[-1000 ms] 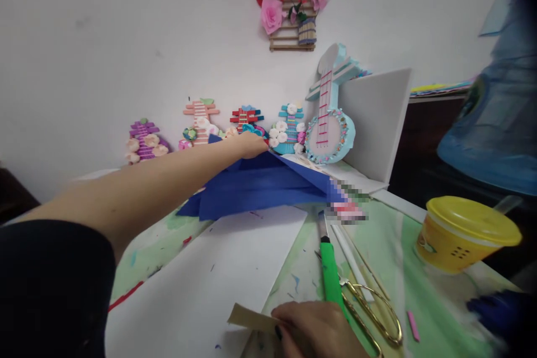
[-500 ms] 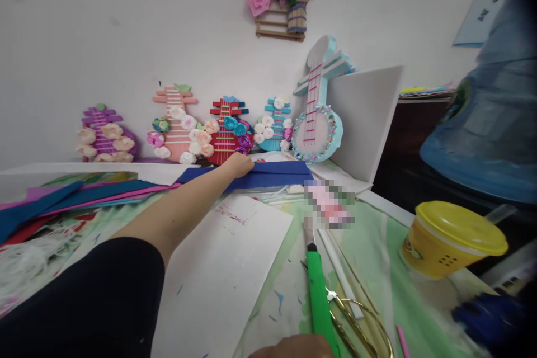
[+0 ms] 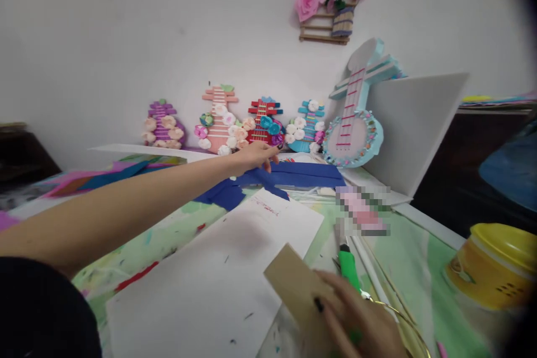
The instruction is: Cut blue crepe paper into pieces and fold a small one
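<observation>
My left hand [image 3: 258,158] reaches across to the back of the table, its fingers stretched out and apart. Beneath and beside it lie dark blue paper strips [image 3: 312,173], one with a ragged end. In the lower right, my right hand [image 3: 356,313] has its fingers closed on a flat tan piece [image 3: 289,274]; its exact kind I cannot make out. This piece is tilted over the edge of a large white board [image 3: 201,279]. Faint red marks show near the board's far corner. Just beyond my right hand is a green-handled knife [image 3: 347,268], partly covered.
Several flower-trimmed toy lutes [image 3: 218,128] lean along the wall, with a bigger pale blue one [image 3: 352,134] at right. A yellow-lidded tub [image 3: 495,268] stands on the right. Gold-handled scissors [image 3: 413,327] lie beside my right hand. Coloured sheets [image 3: 113,176] are stacked at the left.
My left hand has opened, and shifted slightly right in view. My right hand has risen into view with the tan piece. The blue paper lies more spread out. The view has swung left.
</observation>
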